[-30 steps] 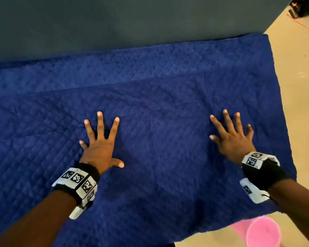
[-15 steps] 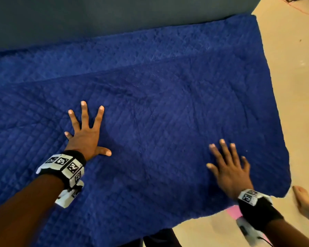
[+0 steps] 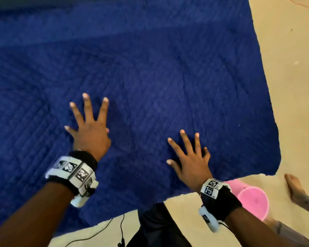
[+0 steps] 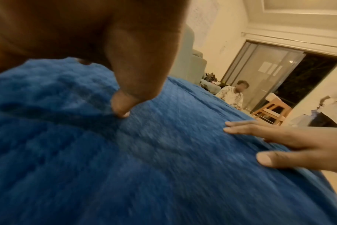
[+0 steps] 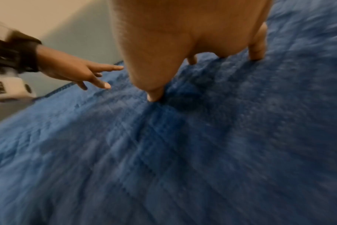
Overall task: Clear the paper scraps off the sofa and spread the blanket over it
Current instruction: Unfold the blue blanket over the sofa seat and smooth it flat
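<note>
The blue quilted blanket (image 3: 150, 77) lies spread wide over the sofa, covering almost all of it; only a thin dark strip of the sofa (image 3: 25, 2) shows along the top edge in the head view. The blanket's right edge hangs beside the pale floor (image 3: 292, 86), and its near edge drapes down toward the person's legs. The left hand (image 3: 89, 134) lies flat on the blanket with fingers straight and splayed, holding nothing; in the left wrist view its thumb tip dents the fabric. The right hand (image 3: 191, 163) lies just the same, palm down and fingers spread, near the blanket's front right corner, also gripping nothing. The two hands sit apart, the left one farther up the blanket than the right. Both wrists wear black bands with white marker blocks. A pink bucket (image 3: 253, 202) stands on the floor just beyond the blanket's near corner, partly behind the right wrist. A bare foot (image 3: 294, 188) of another person rests on the floor to its right. A thin black cable (image 3: 121, 227) trails on the floor below the blanket's edge. Both wrist views are blurred.
</note>
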